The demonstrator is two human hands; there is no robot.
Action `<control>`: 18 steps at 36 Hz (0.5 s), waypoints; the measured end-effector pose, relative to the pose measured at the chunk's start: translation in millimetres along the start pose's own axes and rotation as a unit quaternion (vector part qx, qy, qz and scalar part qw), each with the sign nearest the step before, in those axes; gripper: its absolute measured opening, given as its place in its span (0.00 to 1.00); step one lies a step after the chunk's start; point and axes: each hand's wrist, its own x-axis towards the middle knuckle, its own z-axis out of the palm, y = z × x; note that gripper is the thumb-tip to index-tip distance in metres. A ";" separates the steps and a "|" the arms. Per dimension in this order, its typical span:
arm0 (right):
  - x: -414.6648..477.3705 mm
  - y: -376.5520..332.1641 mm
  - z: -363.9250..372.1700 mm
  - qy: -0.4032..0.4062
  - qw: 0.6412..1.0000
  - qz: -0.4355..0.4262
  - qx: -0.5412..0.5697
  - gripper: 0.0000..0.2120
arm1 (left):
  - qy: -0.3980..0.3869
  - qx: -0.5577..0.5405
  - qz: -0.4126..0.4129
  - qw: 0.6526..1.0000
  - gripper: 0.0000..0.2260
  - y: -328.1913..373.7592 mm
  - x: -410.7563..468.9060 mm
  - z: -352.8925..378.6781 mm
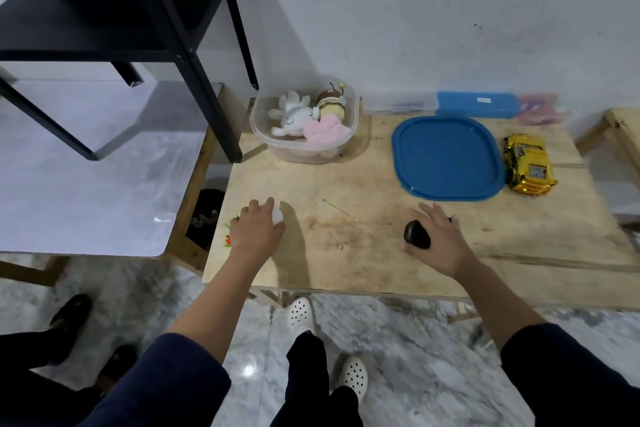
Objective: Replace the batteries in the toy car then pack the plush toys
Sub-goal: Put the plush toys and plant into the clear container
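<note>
My left hand (258,225) lies on the near left of the wooden table (346,253), its fingers curled over a small white plush toy (277,215) with green and red bits showing at the hand's left side. My right hand (438,239) grips a small black plush toy (417,234) between thumb and fingers near the table's middle front. A clear tub (351,121) at the back left holds a white plush (294,118), a bee plush (332,104) and a pink plush (325,131). The gold toy car (528,163) stands at the right.
A blue lid (446,158) lies flat beside the car. A blue case (478,103) sits against the wall. A black metal shelf frame (214,104) stands at the table's left corner, over a white board (86,184). A person's dark shoes (71,314) are at the lower left.
</note>
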 end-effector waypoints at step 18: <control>0.0 -15.2 1.5 0.135 0.988 0.053 -0.063 0.28 | 0.019 -0.130 0.010 0.991 0.25 0.2 -0.3 -10.3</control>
